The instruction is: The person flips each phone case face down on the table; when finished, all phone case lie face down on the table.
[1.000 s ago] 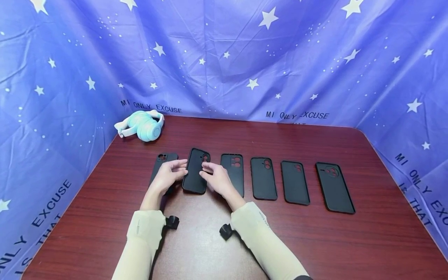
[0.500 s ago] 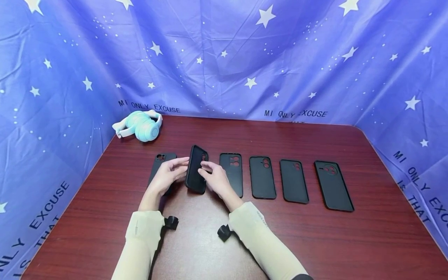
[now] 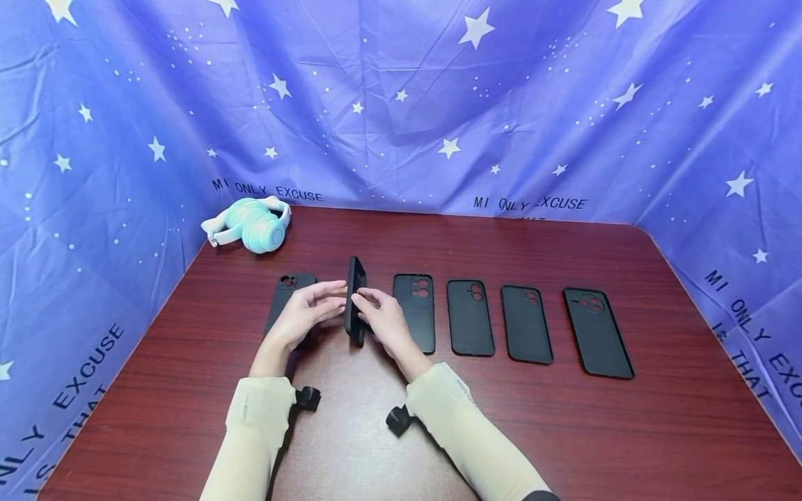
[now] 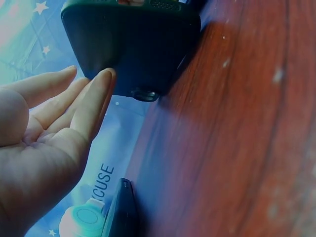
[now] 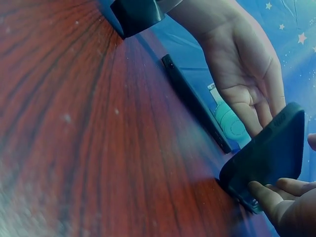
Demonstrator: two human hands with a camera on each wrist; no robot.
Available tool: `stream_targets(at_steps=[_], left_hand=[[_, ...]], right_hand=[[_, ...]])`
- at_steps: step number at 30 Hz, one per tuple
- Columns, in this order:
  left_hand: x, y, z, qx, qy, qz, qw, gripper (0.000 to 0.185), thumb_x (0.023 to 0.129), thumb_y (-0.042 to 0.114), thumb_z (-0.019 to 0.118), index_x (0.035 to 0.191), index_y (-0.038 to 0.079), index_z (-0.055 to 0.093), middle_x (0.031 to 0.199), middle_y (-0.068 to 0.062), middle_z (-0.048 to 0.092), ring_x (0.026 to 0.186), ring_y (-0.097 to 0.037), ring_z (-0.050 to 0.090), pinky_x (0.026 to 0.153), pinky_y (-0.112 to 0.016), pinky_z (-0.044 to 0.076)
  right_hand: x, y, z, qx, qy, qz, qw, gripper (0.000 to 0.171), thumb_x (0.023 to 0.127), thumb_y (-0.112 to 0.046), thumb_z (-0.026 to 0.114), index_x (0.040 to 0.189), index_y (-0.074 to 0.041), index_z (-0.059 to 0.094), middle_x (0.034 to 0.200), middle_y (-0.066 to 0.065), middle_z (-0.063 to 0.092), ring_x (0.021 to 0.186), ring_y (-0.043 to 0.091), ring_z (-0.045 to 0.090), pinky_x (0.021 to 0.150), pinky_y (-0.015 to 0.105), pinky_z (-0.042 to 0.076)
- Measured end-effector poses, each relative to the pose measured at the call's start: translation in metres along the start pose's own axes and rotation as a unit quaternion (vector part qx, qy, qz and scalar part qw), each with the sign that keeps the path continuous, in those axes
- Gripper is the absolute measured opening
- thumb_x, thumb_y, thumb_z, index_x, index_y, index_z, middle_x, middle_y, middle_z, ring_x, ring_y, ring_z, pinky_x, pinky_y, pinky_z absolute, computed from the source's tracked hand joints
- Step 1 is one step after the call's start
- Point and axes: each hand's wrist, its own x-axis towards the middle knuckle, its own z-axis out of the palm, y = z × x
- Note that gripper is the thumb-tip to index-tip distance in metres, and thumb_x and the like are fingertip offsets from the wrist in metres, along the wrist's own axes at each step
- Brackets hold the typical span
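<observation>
A black phone case stands on its long side, its thin edge facing up in the head view. Its back, with a camera opening at the far end, faces my left hand. The fingers of that hand are fairly straight, their tips at the case's back in the left wrist view. My right hand is on the other side, and its fingertips touch the hollow inside of the case in the right wrist view. Another black case lies back up, partly hidden behind my left hand.
More black cases lie hollow side up in a row to the right: a case beside my right hand, then others, and a far right case. Light blue headphones rest at the table's back left. A starry curtain surrounds it.
The case between my hands has turned from face-on to edge-on, its left side swinging up. Both hands have shifted slightly with it. The other cases stay put.
</observation>
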Motion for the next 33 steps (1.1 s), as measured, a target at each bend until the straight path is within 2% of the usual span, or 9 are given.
stream_targets(at_steps=[6,11,17,21,24,29,33], left_hand=[[-0.0010,0.0021,0.0013,0.015,-0.013,0.001,0.9998,0.047,0.091,0.006,0.056,0.134,-0.006,0.042,0.130,-0.025,0.049,0.101,-0.008,0.061,0.088,-0.030,0.049],[-0.0006,0.0027,0.0018,0.029,-0.019,-0.001,0.9994,0.046,0.090,0.005,0.056,0.133,-0.005,0.043,0.132,-0.026,0.047,0.103,-0.008,0.061,0.089,-0.031,0.049],[0.0000,0.0012,0.0025,0.042,-0.031,-0.032,0.9982,0.046,0.091,0.003,0.054,0.134,-0.007,0.041,0.134,-0.025,0.045,0.112,-0.020,0.056,0.092,-0.035,0.047],[0.0007,-0.0005,0.0035,0.049,-0.024,-0.071,0.9960,0.048,0.092,0.004,0.053,0.135,-0.010,0.037,0.138,-0.026,0.040,0.123,-0.029,0.045,0.094,-0.032,0.045],[0.0014,-0.0013,0.0032,0.046,-0.016,-0.089,0.9948,0.050,0.092,0.002,0.051,0.136,-0.012,0.033,0.140,-0.028,0.035,0.127,-0.033,0.038,0.097,-0.031,0.043],[0.0017,-0.0010,0.0022,0.059,-0.012,-0.086,0.9944,0.052,0.093,0.004,0.050,0.137,-0.014,0.028,0.141,-0.030,0.033,0.128,-0.036,0.037,0.099,-0.033,0.041],[0.0005,0.0031,0.0032,0.106,-0.002,-0.083,0.9910,0.052,0.093,0.007,0.052,0.137,-0.012,0.031,0.139,-0.028,0.036,0.127,-0.036,0.038,0.101,-0.039,0.039]], right_hand=[[0.0013,0.0001,-0.0006,0.008,-0.004,-0.005,1.000,0.045,0.091,-0.025,0.059,0.128,0.001,0.052,0.120,0.020,0.059,0.106,0.025,0.060,0.089,0.038,0.049],[0.0008,-0.0017,0.0001,0.004,0.011,0.000,1.000,0.042,0.090,-0.022,0.060,0.125,0.000,0.055,0.117,0.018,0.061,0.104,0.023,0.061,0.087,0.035,0.051],[0.0008,-0.0043,0.0002,-0.024,0.035,0.001,0.999,0.035,0.089,-0.017,0.058,0.121,-0.002,0.058,0.114,0.013,0.064,0.103,0.018,0.061,0.081,0.030,0.053],[0.0009,-0.0047,-0.0005,-0.024,0.033,0.003,0.999,0.035,0.090,-0.016,0.056,0.122,-0.002,0.057,0.115,0.013,0.063,0.104,0.018,0.060,0.081,0.030,0.052],[0.0014,-0.0046,-0.0012,-0.013,0.031,0.003,0.999,0.035,0.090,-0.013,0.055,0.123,-0.002,0.056,0.115,0.015,0.063,0.102,0.019,0.061,0.080,0.030,0.053],[0.0024,-0.0042,-0.0024,0.014,0.030,0.006,0.999,0.034,0.090,-0.010,0.052,0.122,-0.001,0.057,0.113,0.015,0.063,0.097,0.018,0.063,0.075,0.029,0.054],[0.0021,-0.0047,-0.0041,0.030,0.027,0.012,0.999,0.034,0.090,-0.009,0.050,0.123,0.000,0.055,0.115,0.017,0.062,0.101,0.021,0.062,0.079,0.031,0.054]])
